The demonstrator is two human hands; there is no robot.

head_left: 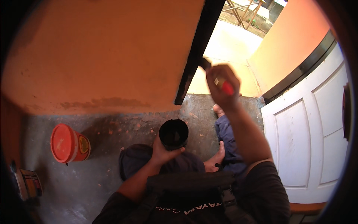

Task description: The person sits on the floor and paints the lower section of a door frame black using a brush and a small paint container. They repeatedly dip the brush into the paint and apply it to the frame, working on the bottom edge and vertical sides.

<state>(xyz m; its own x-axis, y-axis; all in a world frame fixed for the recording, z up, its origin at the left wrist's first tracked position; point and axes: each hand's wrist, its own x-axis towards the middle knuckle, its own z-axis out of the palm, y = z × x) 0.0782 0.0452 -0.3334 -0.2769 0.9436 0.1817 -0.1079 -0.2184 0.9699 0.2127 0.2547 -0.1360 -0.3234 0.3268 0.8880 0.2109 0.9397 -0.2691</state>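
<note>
My right hand [223, 80] is raised and closed around a paintbrush [227, 89] with a red-ended handle. The dark bristles meet the edge of the black door frame [194, 48]. Whether they press on it or hover just off it, I cannot tell. Lower down, my left hand [163, 153] wraps round a black cup-shaped container [173, 135], held upright above my folded leg. Its inside is dark, and something glossy shows at the bottom.
An orange wall [100, 56] rises ahead, left of the frame. On the grey floor [89, 190] stands a red lidded bucket [62, 143]; another container [30, 183] is at the far left. A white panelled door [298, 130] stands at right. Bright ground lies beyond the doorway.
</note>
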